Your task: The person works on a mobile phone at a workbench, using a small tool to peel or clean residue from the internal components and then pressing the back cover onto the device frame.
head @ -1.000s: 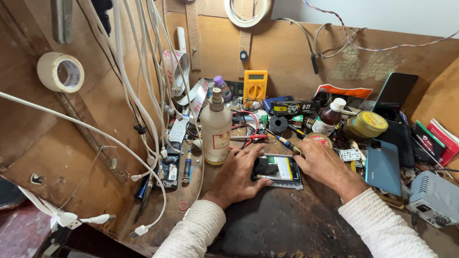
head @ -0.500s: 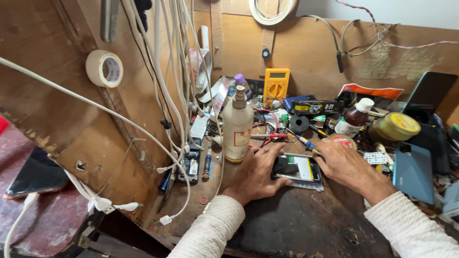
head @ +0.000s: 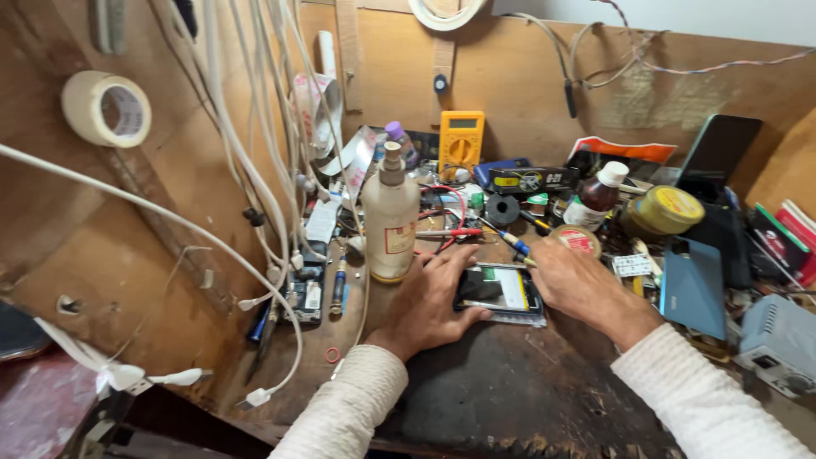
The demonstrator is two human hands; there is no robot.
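Lying flat on the dark worktop (head: 510,391) is an opened phone (head: 500,293), long axis running left to right across the view, inner parts facing up. The left hand (head: 429,306) is pressed on the phone's left end, fingers spread and thumb along the near edge: a flat steadying hold, not a closed grip. The right hand (head: 582,285) is set at the phone's right end, fingers curled around a thin blue-handled tool (head: 512,242); the grip is clenched on it, with the handle slanting up-left past the phone's far right corner. Whether the tool tip touches the phone cannot be told. Both hands are at the phone; the right is the working one.

Just behind-left of the phone a tall pale pump bottle (head: 391,217) stands upright, close to the left fingers. Behind the phone a yellow multimeter (head: 461,140) leans on the back board. Right of the phone lie a small round tin (head: 576,240), a brown bottle with white cap (head: 597,200), a yellow-lidded jar (head: 670,210) and a blue phone back (head: 694,287). Left of the phone white cables (head: 255,170) hang down, and a tape roll (head: 106,108) is fixed on the side board.
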